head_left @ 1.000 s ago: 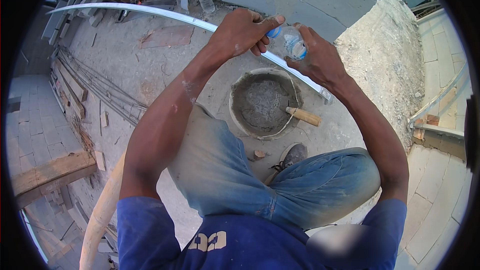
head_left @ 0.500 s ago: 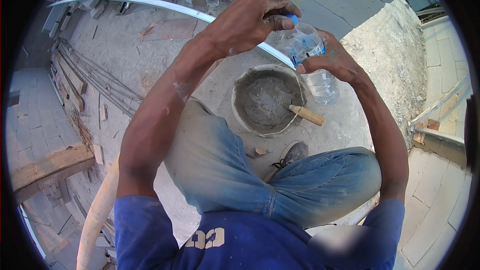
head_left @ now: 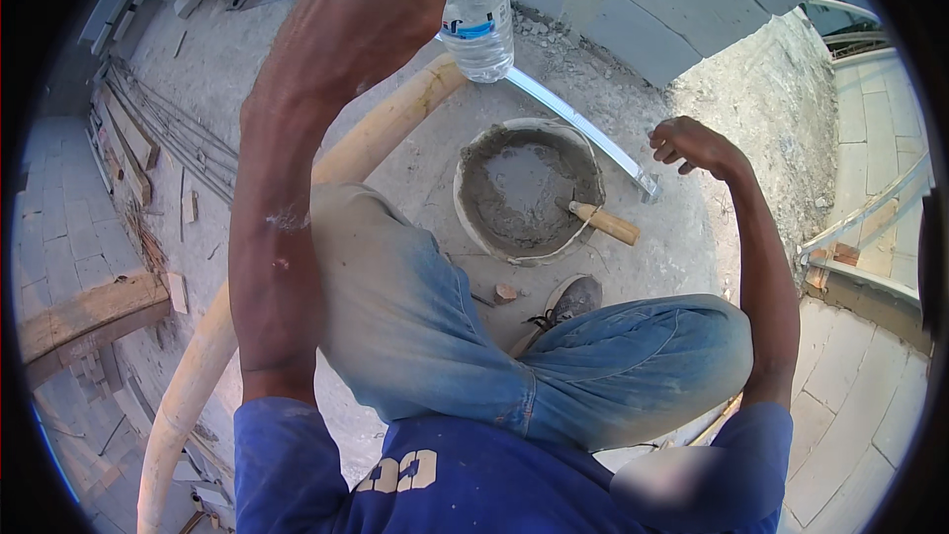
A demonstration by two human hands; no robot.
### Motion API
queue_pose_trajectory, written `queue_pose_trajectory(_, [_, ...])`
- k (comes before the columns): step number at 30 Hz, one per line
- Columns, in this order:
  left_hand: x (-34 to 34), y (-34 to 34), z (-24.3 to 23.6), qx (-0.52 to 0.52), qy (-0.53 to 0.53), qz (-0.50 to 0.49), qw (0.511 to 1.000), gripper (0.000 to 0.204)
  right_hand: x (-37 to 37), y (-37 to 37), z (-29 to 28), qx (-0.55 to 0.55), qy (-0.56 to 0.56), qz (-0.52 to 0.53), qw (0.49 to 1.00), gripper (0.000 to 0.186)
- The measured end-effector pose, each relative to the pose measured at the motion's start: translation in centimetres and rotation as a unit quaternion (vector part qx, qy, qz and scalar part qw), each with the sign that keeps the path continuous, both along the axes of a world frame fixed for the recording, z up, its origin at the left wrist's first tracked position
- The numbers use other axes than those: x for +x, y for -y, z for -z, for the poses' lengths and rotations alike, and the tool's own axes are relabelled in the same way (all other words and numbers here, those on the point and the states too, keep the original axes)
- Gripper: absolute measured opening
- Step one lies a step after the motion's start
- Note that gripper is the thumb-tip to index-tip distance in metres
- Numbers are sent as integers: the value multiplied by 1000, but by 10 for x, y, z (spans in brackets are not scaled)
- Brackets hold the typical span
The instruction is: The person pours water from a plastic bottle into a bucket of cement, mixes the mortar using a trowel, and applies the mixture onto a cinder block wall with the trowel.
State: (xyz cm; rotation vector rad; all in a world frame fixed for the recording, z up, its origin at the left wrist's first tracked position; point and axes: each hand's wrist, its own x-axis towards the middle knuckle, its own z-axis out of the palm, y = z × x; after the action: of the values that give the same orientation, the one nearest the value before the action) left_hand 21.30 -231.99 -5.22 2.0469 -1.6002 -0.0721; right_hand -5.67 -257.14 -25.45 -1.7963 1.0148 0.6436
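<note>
A clear plastic water bottle [head_left: 478, 35] with a blue cap and blue label hangs upright from my left hand [head_left: 381, 5], which grips it at the cap. That hand is raised at the top of the view, with the bottle beyond the bucket. My right hand [head_left: 697, 145] hovers to the right of the bucket, its fingers loosely bent and holding nothing. Between my arms stands a round bucket [head_left: 467, 210] of wet grey mortar [head_left: 524, 173]. A trowel's wooden handle [head_left: 605, 222] sticks out over the bucket's right rim; its blade is sunk in the mortar.
A long pale metal strip [head_left: 554, 111] lies behind the bucket. On the left, a wooden pole [head_left: 390, 124] runs past my leg, with thin rods [head_left: 188, 133] and boards [head_left: 127, 143] beyond. A grey block wall [head_left: 633, 10] rises at the back. My shoe [head_left: 573, 299] is near the bucket.
My right hand has let go of the bottle and moved right. My left hand has carried the bottle up and to the left, away from the bucket's right side.
</note>
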Motion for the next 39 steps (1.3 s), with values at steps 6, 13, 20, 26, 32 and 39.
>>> queue_pose_trajectory(6, [29,17,38,-82,114,-94,986,29,-34,-107,39,194,33,152,969,68])
queue_pose_trajectory(13, [55,14,32,-19,30,-129,991,31,-14,-130,58,-159,36,-110,980,52])
queue_pose_trajectory(20, [48,9,24,-11,25,-128,991,33,-13,-145,56,-49,35,19,998,56])
queue_pose_trajectory(26, [64,16,37,6,23,-136,990,33,-20,-159,57,-105,60,24,992,48])
queue_pose_trajectory(32, [57,13,30,-1,10,-144,990,33,-23,-152,60,-93,82,27,992,43])
queue_pose_trajectory(39, [49,3,28,-21,37,-126,991,31,-23,-149,56,-66,85,46,993,42])
